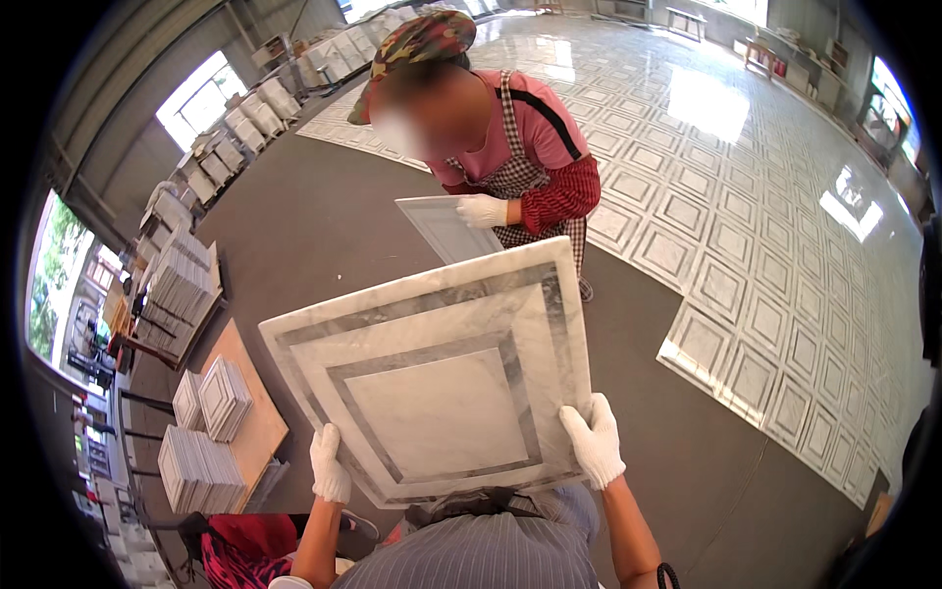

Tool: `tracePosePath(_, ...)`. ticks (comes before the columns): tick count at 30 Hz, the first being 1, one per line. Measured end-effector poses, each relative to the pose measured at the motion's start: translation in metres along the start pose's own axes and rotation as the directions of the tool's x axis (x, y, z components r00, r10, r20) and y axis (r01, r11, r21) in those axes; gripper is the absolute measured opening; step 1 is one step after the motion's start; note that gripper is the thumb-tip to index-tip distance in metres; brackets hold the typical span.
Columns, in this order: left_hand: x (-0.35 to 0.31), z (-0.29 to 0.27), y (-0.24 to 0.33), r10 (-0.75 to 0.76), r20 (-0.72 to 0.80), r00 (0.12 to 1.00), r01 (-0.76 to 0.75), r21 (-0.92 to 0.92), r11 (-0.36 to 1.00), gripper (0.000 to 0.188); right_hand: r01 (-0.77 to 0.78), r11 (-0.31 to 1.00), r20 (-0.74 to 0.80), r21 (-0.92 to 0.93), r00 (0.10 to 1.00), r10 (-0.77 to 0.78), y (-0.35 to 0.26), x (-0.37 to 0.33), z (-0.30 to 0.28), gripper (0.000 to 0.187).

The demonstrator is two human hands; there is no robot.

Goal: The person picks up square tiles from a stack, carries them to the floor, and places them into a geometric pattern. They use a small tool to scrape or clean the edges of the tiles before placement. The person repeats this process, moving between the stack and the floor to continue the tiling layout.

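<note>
A large square marble tile [432, 407], white with grey inlaid frames, is held up tilted in front of my body. My left hand [330, 465], in a white knit glove, grips its left edge low down. On the opposite edge my right hand [595, 442], gloved the same way, has its thumb over the face; the fingers behind are hidden. Beyond the tile stands a co-worker [520, 147] in a camouflage cap, checked apron and red sleeves. That person's gloved hand [483, 211] is on another tile [442, 224], partly hidden behind mine.
Tiles laid in a broad patterned field [726, 245] cover the floor at the right and back. Stacked tiles [199, 469] sit on a wooden pallet [257, 412] at the left, with more stacks [182, 280] along the wall. A person in red and pink [245, 550] is close at my lower left.
</note>
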State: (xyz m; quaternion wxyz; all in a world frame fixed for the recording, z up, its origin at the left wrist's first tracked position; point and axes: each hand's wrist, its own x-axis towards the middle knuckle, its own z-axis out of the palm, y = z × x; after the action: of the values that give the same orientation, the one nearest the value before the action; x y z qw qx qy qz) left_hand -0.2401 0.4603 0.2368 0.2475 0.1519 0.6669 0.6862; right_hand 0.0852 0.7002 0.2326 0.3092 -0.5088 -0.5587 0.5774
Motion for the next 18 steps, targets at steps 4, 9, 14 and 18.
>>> tracePosePath(4,-0.001,0.008,0.011,-0.048,-0.041,0.998,0.046,-0.042,0.998,0.031,-0.023,0.995,0.011,0.096,1.000,0.022,-0.008,-0.002,0.003,0.022)
tracePosePath(9,0.010,-0.010,0.033,-0.088,-0.042,0.995,0.090,0.046,0.995,0.038,0.046,0.986,-0.029,0.161,0.999,-0.042,-0.013,-0.016,0.023,0.014)
tracePosePath(14,0.003,0.019,0.048,-0.071,0.041,0.997,0.070,0.028,0.997,0.032,0.094,0.973,-0.081,0.210,0.994,-0.078,-0.005,-0.015,0.007,0.018)
tracePosePath(18,0.014,0.001,0.071,-0.084,0.119,0.989,0.074,0.087,0.993,0.031,0.129,0.964,-0.133,0.234,0.986,-0.100,-0.012,-0.034,0.031,0.021)
